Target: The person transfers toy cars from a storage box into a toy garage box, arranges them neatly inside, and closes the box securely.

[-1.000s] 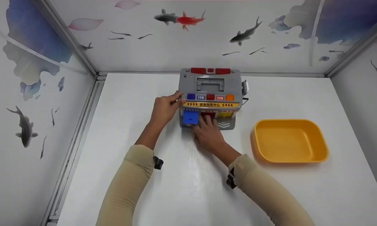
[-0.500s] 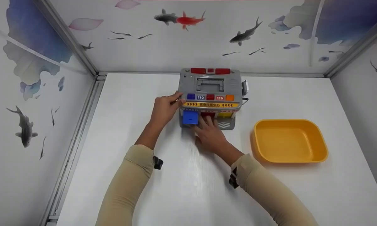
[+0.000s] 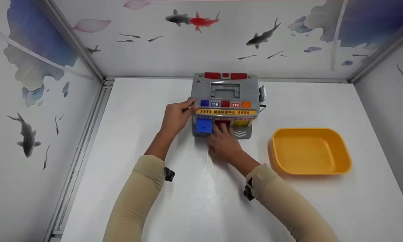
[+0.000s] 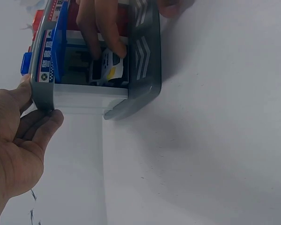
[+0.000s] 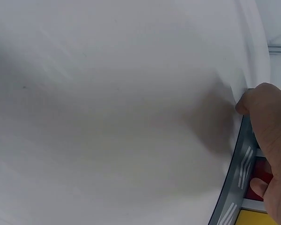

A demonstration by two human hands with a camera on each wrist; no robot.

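Note:
A grey toy garage (image 3: 201, 90), with red lights and coloured buttons on its roof, stands at the back of the table. My left hand (image 3: 176, 116) grips its left roof edge, thumb and fingers on either side of the corner. The blue door (image 3: 204, 126) at the left bay is raised. Inside that bay sits a white, black and yellow toy car (image 4: 113, 68), seen in the left wrist view. Fairly straight fingers of my right hand (image 3: 225, 143) reach in and touch the car. Its thumb stays apart from the car. The red door (image 5: 257, 180) is partly covered by that hand.
A yellow tub (image 3: 310, 151) stands on the white table (image 3: 194, 201) to the right of the garage. A yellow door (image 3: 240, 123) closes the right bay. Printed wall panels (image 3: 147, 57) rise right behind the garage.
My right hand has shifted slightly right and its fingers have moved a little at the left bay. The left hand, garage and tub look unchanged.

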